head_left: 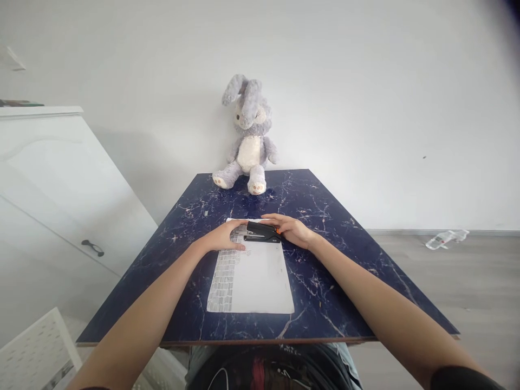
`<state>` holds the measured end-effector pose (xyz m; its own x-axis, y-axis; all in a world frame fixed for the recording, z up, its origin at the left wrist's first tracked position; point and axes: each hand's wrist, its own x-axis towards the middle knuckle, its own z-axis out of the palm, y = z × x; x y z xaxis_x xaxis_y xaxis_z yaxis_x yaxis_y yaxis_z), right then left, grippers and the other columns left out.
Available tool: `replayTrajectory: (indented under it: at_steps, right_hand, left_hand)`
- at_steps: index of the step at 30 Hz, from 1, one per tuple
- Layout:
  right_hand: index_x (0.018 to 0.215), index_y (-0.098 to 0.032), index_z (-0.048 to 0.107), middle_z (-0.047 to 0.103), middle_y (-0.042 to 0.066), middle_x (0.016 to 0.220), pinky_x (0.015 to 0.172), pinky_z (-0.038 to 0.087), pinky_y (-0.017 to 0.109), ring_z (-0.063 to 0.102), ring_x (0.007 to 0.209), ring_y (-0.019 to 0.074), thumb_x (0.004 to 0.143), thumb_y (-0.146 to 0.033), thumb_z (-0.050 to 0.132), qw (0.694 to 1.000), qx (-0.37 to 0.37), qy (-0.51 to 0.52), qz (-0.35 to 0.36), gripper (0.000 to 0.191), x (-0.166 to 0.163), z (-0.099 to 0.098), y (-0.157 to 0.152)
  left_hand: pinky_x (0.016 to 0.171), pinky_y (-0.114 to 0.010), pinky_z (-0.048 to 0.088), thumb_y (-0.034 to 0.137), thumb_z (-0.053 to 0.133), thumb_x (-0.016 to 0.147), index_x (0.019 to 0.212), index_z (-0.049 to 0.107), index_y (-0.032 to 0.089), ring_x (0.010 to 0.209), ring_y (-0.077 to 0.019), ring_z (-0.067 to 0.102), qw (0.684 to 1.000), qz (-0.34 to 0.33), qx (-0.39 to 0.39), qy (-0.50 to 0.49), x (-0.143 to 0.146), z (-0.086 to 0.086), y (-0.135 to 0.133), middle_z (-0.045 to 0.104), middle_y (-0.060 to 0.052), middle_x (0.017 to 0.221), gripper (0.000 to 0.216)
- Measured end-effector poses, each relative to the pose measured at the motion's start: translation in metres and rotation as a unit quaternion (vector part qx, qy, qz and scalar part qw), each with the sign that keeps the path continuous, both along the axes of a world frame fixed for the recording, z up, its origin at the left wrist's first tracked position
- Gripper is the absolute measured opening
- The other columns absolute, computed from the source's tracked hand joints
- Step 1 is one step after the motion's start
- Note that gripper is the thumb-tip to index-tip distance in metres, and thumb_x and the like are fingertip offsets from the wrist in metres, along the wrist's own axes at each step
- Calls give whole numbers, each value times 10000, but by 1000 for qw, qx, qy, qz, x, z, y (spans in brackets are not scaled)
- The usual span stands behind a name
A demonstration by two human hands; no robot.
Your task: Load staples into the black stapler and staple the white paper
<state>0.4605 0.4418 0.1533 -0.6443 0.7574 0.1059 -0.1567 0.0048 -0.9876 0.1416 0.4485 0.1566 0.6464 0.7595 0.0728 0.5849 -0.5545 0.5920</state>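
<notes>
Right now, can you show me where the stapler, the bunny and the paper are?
stapler (pixel 263 232), head view, middle of its black body
bunny (pixel 248 153), head view, its white tummy
paper (pixel 260 281), head view, its bare white middle

Left hand (pixel 225 238): flat on the paper (pixel 254 281), 11 o'clock corner.
Right hand (pixel 294 230): wrapped on the stapler (pixel 262 232), paper's 12 o'clock edge.
Plush rabbit (pixel 248 138): sitting at the counter's (pixel 333 254) 12 o'clock.

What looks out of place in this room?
A clear plastic bottle lies tipped over on the floor by the wall, like litter. A plush bunny sits at the table's far edge, odd beside the paper.
</notes>
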Motion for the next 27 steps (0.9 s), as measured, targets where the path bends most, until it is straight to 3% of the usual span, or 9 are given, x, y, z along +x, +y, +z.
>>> replayTrajectory:
  at_steps: [3, 6, 9, 12, 16, 19, 22, 24, 27]
  right_hand:
    - [1288, -198, 685, 730, 80, 1251, 1037, 520, 458, 678, 1159, 295, 834, -274, 658, 977, 158, -124, -71, 461, -9, -4, -5]
    - [1155, -190, 739, 772, 61, 1077, 922, 563, 417, 724, 954, 267, 797, -180, 730, 896, 333, -242, -168, 359, -21, -7, -16]
    - [1245, -183, 705, 746, 93, 1207, 979, 544, 431, 699, 1110, 269, 901, -60, 582, 801, 491, -242, -241, 385, -28, -3, -28]
    - [1349, -199, 654, 675, 100, 1373, 1101, 462, 475, 566, 1355, 268, 987, -10, 457, 681, 640, -258, -245, 454, -28, 7, -37]
    - [1381, -220, 636, 634, 83, 1437, 1106, 448, 470, 526, 1395, 266, 1027, -48, 474, 607, 701, -305, -217, 426, -26, 16, -43]
    - [1336, -213, 664, 678, 85, 1367, 1074, 463, 468, 569, 1332, 268, 984, -4, 451, 644, 659, -289, -260, 461, -27, 15, -42]
    - [1233, -199, 710, 745, 90, 1192, 954, 523, 435, 662, 1126, 276, 910, -58, 543, 737, 509, -245, -372, 390, -29, 11, -38]
    - [1134, -189, 743, 768, 68, 1026, 804, 546, 381, 692, 901, 256, 858, -169, 661, 800, 378, -238, -400, 289, -29, 7, -37]
    - [1005, -188, 773, 755, 19, 862, 681, 505, 315, 664, 726, 209, 778, -242, 772, 865, 276, -252, -335, 234, -31, 1, -37]
  left_hand:
    - [1156, -509, 403, 593, 902, 662, 1529, 520, 267, 1379, -404, 524, 999, 17, -23, -35, 0, -1, 3, 528, -144, 1542, 1003]
    - [1217, -493, 330, 656, 775, 799, 1405, 640, 259, 1417, -370, 497, 981, 40, -46, -185, 5, 2, 4, 582, -124, 1498, 737]
    - [1214, -486, 353, 672, 504, 988, 1264, 692, 205, 1392, -322, 540, 885, 121, -135, -430, 12, 8, 2, 618, -140, 1455, 574]
    - [1095, -473, 501, 611, 499, 1017, 1221, 671, 136, 1248, -313, 656, 771, 136, -322, -533, 15, 10, -1, 662, -197, 1371, 545]
    - [950, -350, 603, 427, 554, 1043, 1166, 691, 84, 1090, -250, 727, 723, 101, -453, -512, 18, 7, -4, 734, -197, 1195, 389]
    - [1015, -310, 584, 171, 602, 999, 1125, 711, 72, 1112, -219, 723, 735, 116, -431, -510, 20, 4, -3, 735, -177, 1207, 193]
    - [1113, -342, 532, -8, 602, 896, 1053, 713, 80, 1145, -228, 720, 740, 198, -364, -530, 18, 5, 1, 743, -176, 1184, 212]
    - [1136, -404, 514, 1, 623, 875, 1025, 689, 109, 1153, -244, 721, 738, 244, -258, -574, 15, 7, 4, 740, -167, 1181, 196]
    - [1134, -497, 498, 133, 736, 865, 1075, 624, 172, 1160, -273, 720, 759, 234, -80, -602, 13, 13, 2, 710, -127, 1247, 241]
